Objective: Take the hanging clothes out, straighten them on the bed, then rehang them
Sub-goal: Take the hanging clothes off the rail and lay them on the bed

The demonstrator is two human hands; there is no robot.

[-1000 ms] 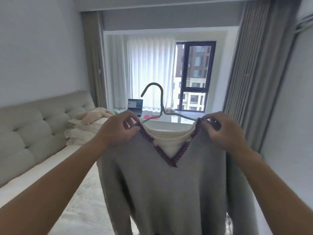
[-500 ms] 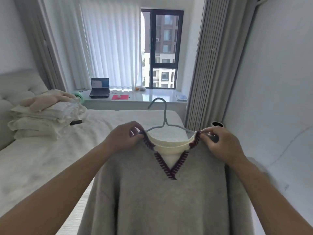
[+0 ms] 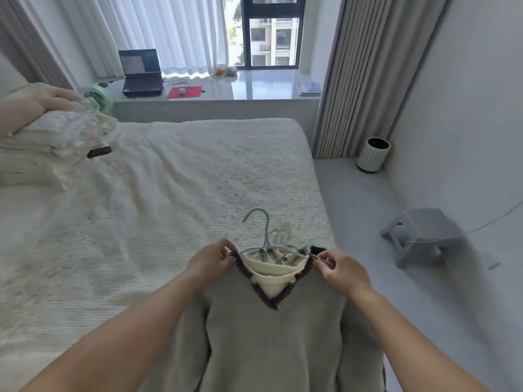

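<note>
Grey sweater [image 3: 271, 343] on a pale hanger [image 3: 261, 236], held at the near right corner of the bed [image 3: 169, 199], by the bed's right edge. Left hand [image 3: 210, 261] pinches the left shoulder at the collar, fingers curled tight on the knit. Right hand [image 3: 341, 271] pinches the right shoulder the same way. Both grips narrow, closed on cloth; whether the hanger's arms are caught inside the pinches cannot be told.

Sweater's long axis runs toward the camera: collar at the far end, body dropping down and out of the bottom of the view. V-neck with dark red trim opens toward the window [image 3: 273, 32]; a cream inner layer shows inside the neck. Hanger hook rises from the collar and points away from the person, its tip curling to the left. More wire hooks lie bunched just behind it. A small black thing sits beside the right hand; too small to identify.

Whether the sweater's body rests on the bed or hangs free off the corner is unclear.

Elsewhere: folded bedding [image 3: 48, 142] stacked at the far left edge of the bed, a dark flat item [image 3: 99, 151] beside it. Laptop [image 3: 141, 73] and red pad [image 3: 184, 92] on the window ledge. Ribbed bin [image 3: 373, 154] near the curtain [image 3: 368, 72], grey stool [image 3: 424, 236] on the floor at right.
</note>
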